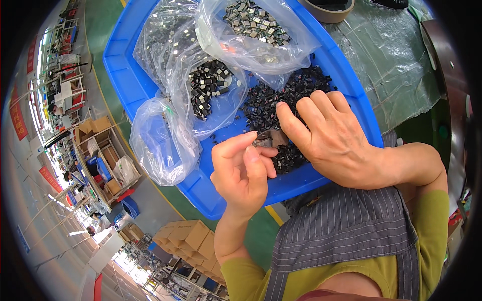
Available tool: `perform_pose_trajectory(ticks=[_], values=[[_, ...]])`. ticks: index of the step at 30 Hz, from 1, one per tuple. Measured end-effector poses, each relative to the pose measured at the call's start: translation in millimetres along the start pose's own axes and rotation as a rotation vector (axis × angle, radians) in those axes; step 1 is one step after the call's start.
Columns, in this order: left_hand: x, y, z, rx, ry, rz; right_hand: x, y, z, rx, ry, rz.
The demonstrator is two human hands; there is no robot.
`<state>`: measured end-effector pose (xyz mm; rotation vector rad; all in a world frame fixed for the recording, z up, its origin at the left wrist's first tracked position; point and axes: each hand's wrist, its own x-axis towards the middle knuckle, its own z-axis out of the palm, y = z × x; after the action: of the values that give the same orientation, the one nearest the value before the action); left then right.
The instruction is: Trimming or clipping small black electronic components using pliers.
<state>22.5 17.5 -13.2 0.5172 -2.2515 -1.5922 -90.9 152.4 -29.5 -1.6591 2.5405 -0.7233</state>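
Note:
Over the near end of a blue plastic tray (369, 108), my two hands are close together. My left hand (240, 170) is closed, its fingers curled and the thumb near the index finger; what they pinch is too small to name. My right hand (334, 138) is bent over with its back up and fingers curled downward, their tips and thumb mostly hidden. A small brownish-grey piece (273, 138) shows between the hands; which hand holds it, I cannot tell. Beneath lies a heap of small black plastic pieces (296, 90).
Clear plastic bags in the tray hold small silver-and-black parts (256, 22) and black block-like parts (208, 85). A crumpled clear bag (163, 145) hangs over the tray's left rim. A tan tape roll (329, 10) stands behind, beside a plastic-covered surface (381, 60). Cardboard boxes (188, 238) stand lower left.

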Motion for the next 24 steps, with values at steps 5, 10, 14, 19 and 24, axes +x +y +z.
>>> perform_pose_trajectory(ticks=[5, 10, 14, 19, 24], values=[[-1.4, -4.3, -3.2, -0.034, -0.018, 0.033, -2.5, -1.3, 2.1, -0.013, -0.039, -0.007], [-2.8, -1.6, -3.7, -0.037, -0.032, 0.021, -4.7, 0.2, 3.2, -0.061, -0.011, -0.041], [2.6, 9.8, -4.1, -0.141, -0.029, -0.102, -3.8, 1.2, 3.0, 0.036, 0.030, -0.025], [7.6, 12.4, -8.1, -0.535, -0.055, -0.350, -2.3, -0.4, 4.0, 0.094, 0.050, -0.016], [10.3, 13.6, -12.9, -0.763, -0.073, -0.459, 0.1, -3.9, 4.6, 0.096, 0.071, -0.001]])
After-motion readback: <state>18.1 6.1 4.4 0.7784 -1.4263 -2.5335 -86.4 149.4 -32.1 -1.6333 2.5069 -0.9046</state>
